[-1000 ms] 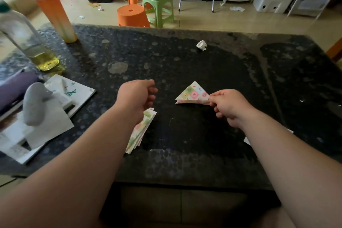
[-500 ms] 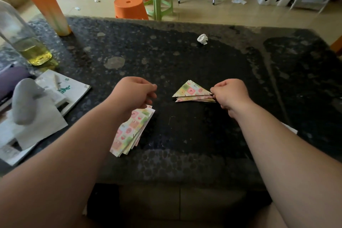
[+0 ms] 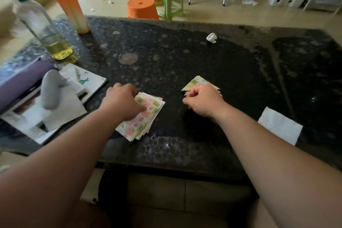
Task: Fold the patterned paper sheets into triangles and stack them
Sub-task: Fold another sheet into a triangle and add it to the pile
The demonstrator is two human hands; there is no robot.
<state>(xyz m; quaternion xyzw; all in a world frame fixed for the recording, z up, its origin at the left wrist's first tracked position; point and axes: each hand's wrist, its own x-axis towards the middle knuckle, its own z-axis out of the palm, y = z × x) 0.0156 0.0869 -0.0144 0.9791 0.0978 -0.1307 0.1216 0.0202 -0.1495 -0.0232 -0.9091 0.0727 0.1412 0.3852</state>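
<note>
Sheets (image 3: 142, 122) of patterned paper lie fanned in a loose stack on the table (image 3: 185, 57), spreading out under the left hand (image 3: 123, 102) and toward the person. That hand grasps the stack at its far corner, thumb on the top sheet and fingers curled over the edge. A white napkin (image 3: 279, 126) lies flat, well out to the right of the right hand (image 3: 204, 101).

The right hand sits level with the left and well apart from it, fingers curled in. It covers the near part of the folded triangles (image 3: 197, 82), whose points stick out just beyond its knuckles. Whether it pinches the top triangle or merely rests there clenched cannot be told.

The step in hand looks like the changeover: one triangle set on the pile, a fresh sheet about to be taken. Plenty of sheets remain, so the task is partway along. The next move calls for peeling a single sheet off the fan without dragging its neighbours, then bringing it into the bare space between the hands to match corner to corner.

Far beyond the right hand lies a crumpled paper ball (image 3: 211, 38).
</note>
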